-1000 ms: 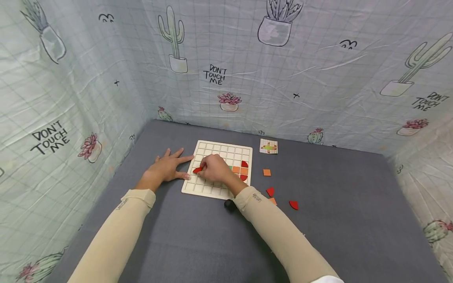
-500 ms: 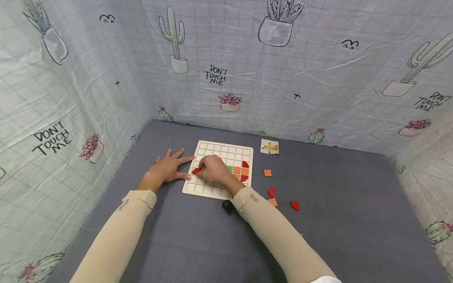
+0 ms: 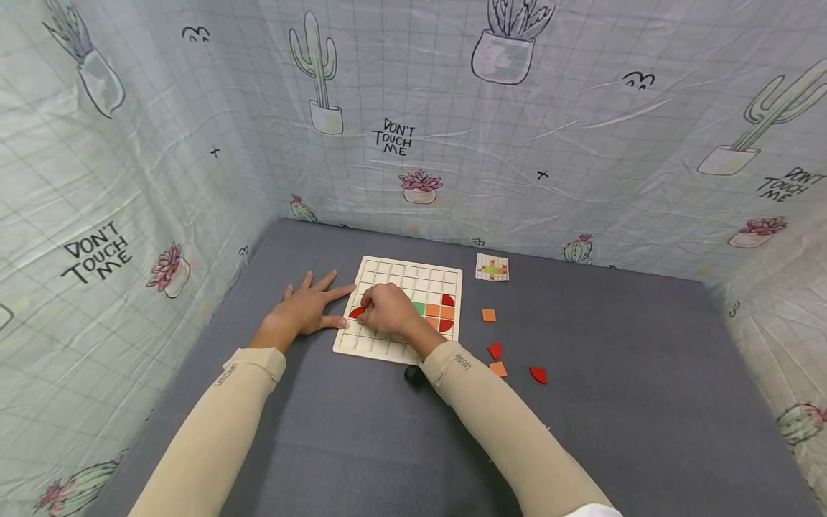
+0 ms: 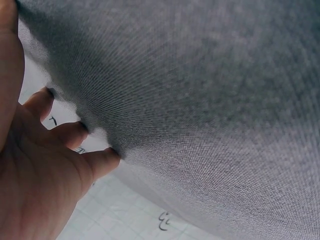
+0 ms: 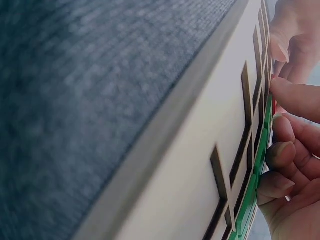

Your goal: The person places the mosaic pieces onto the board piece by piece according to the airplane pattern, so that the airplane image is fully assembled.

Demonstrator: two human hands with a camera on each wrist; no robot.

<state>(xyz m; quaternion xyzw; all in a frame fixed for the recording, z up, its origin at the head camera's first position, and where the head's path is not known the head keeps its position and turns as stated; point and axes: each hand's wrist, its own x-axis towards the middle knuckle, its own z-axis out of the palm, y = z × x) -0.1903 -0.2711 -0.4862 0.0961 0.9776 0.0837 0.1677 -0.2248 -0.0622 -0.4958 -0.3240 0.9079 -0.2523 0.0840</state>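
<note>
A pale square grid board [image 3: 381, 346] lies on the grey table. My right hand [image 3: 390, 310] is over its left part, thumb and finger pinching a red quarter-circle tile [image 3: 357, 312] at a left-side cell. In the right wrist view, only a sliver of that tile's red edge [image 5: 274, 100] shows, beyond a row of green tiles [image 5: 247, 202]. My left hand [image 3: 302, 307] rests with spread fingers on the table, thumb and index finger touching the board's left edge. Orange squares [image 3: 432, 311], a green tile [image 3: 419, 309] and red quarter-circles [image 3: 447, 299] sit right of my right hand; others are hidden under it.
A small pattern card [image 3: 492, 267] lies beyond the board's right side. Loose to the right are an orange square [image 3: 489, 315], another orange square [image 3: 497, 369], a red tile [image 3: 494, 350] and a red quarter-circle [image 3: 538, 375]. Printed cloth [image 3: 413, 93] walls the table's back and sides.
My right hand has shifted very slightly left with the red tile, which now sits a little closer to the board's left edge. My left hand stays in place.
</note>
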